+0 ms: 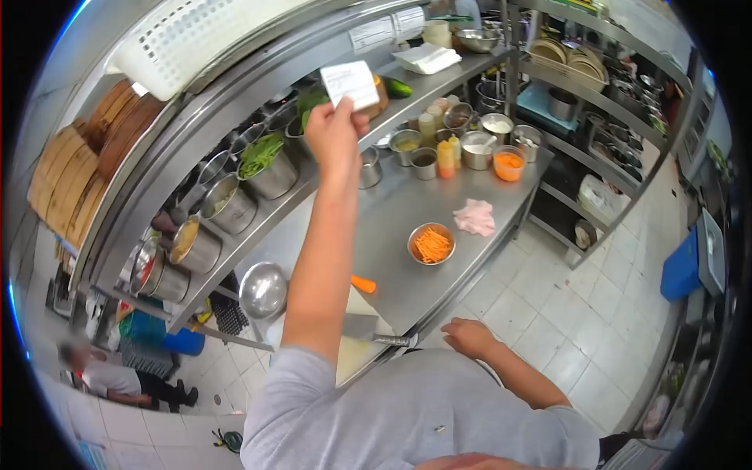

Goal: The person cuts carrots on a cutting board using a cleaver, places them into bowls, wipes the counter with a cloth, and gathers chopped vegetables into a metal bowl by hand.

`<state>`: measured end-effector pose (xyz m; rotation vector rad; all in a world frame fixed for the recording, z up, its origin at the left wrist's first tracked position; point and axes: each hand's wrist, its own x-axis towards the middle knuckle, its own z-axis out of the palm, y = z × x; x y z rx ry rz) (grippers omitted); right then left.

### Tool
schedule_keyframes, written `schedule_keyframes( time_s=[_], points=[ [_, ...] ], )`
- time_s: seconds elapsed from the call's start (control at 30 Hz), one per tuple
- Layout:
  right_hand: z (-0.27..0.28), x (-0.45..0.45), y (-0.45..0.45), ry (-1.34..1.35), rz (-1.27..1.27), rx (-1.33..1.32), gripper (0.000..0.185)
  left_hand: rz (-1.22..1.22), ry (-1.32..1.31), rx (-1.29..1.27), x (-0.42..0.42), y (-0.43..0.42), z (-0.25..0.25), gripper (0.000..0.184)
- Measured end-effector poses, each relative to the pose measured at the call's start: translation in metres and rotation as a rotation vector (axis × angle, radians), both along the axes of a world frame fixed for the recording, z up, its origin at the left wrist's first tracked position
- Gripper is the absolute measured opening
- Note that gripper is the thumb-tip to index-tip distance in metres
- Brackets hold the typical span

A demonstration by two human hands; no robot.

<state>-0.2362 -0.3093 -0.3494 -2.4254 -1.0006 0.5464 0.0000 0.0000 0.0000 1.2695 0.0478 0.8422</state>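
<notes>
My left hand is raised over the shelf edge, thumb and fingers pinching a small white paper slip with faint writing. Lower right, beside the counter's front edge, my right hand hangs with loosely bent fingers and nothing visible in it. On the steel counter sit a metal bowl of orange strips and a crumpled pink cloth. A knife lies on a pale cutting board, near an orange carrot piece. An empty metal bowl stands left of my left forearm.
Metal containers of food, one with green leaves, line the shelf. Sauce bottles and an orange tub stand at the counter's back. A rack is to the right. Another person is at lower left.
</notes>
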Motion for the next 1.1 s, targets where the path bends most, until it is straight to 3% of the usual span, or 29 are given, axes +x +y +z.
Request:
schedule_keyframes(
  time_s=[0.07, 0.1, 0.2, 0.3, 0.4, 0.43, 0.5, 0.53, 0.63, 0.8, 1.03, 1.1],
  points=[
    [0.004, -0.021, 0.004, -0.022, -0.059, 0.102, 0.030, -0.032, 0.017, -0.089, 0.031, -0.026, 0.022, 0.029],
    [0.006, 0.011, -0.022, -0.094, -0.074, 0.038, 0.030, -0.037, -0.069, -0.133, 0.052, -0.037, 0.041, 0.030],
    [0.017, -0.023, -0.024, -0.165, -0.287, 0.078, 0.026, -0.015, -0.110, -0.166, 0.080, -0.042, 0.064, 0.030],
    [0.024, -0.043, -0.035, -0.099, -0.443, 0.089, 0.026, 0.033, -0.157, -0.275, 0.087, -0.045, 0.053, 0.030],
    [0.014, -0.058, -0.031, -0.090, -0.449, 0.064, 0.026, 0.084, -0.379, 0.055, 0.071, -0.050, 0.020, 0.032],
    [0.010, -0.062, -0.025, -0.042, -0.452, 0.063, 0.025, 0.079, -0.379, 0.056, 0.073, -0.050, 0.018, 0.032],
    [0.011, -0.067, -0.017, 0.012, -0.451, 0.058, 0.025, 0.041, -0.377, 0.032, 0.078, -0.043, 0.014, 0.032],
    [0.018, -0.066, -0.014, -0.008, -0.434, 0.052, 0.025, -0.017, -0.203, -0.126, 0.084, -0.037, 0.016, 0.030],
    [0.027, -0.051, -0.006, -0.096, -0.390, 0.043, 0.026, -0.064, -0.082, -0.211, 0.085, -0.025, 0.032, 0.031],
    [0.023, -0.042, 0.010, -0.130, -0.279, 0.030, 0.026, -0.060, -0.251, -0.261, 0.086, -0.035, 0.054, 0.030],
    [0.023, -0.027, 0.009, -0.129, -0.211, 0.060, 0.025, 0.007, -0.287, -0.319, 0.094, -0.030, 0.062, 0.026],
    [0.016, -0.026, 0.009, -0.092, -0.189, 0.056, 0.024, -0.083, -0.202, -0.366, 0.079, -0.029, 0.057, 0.023]
  ],
)
